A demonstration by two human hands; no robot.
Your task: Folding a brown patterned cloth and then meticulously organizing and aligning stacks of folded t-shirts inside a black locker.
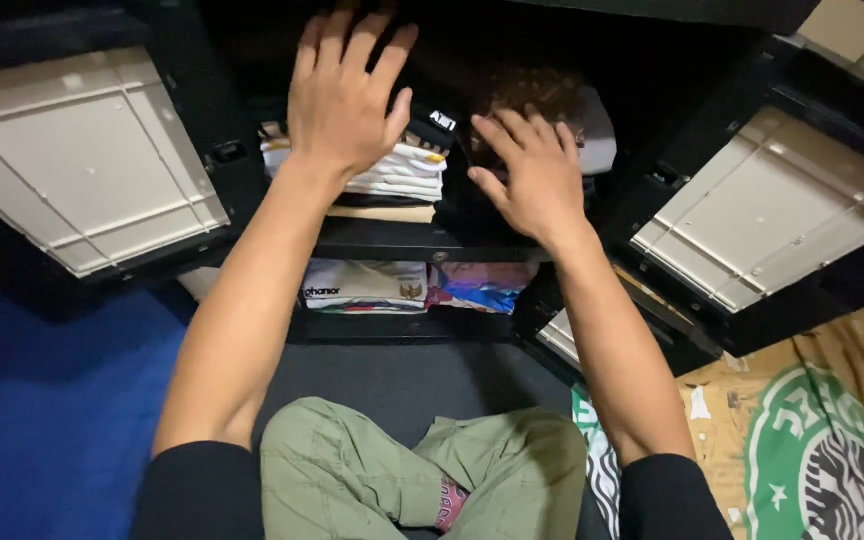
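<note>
The left hand (pixel 344 95) lies flat, fingers spread wide, on a neat stack of folded white and black shirts (pixel 399 172) on the cupboard's upper shelf (pixel 392 240). The right hand (pixel 537 175) hovers open just beside it, holding nothing

You sit on the floor in front of a dark cupboard (pixel 422 240) with both doors open. Your left hand (pixel 347 90) lies flat, fingers spread, on top of a stack of folded clothes (pixel 402 180) on the upper shelf. Your right hand (pixel 532 175) is open too, just right of that stack, near something brown and fuzzy (pixel 537 95) farther back. More folded clothes (pixel 417 285) lie on the lower shelf. Your green trousers (pixel 422 470) are near you.
</note>
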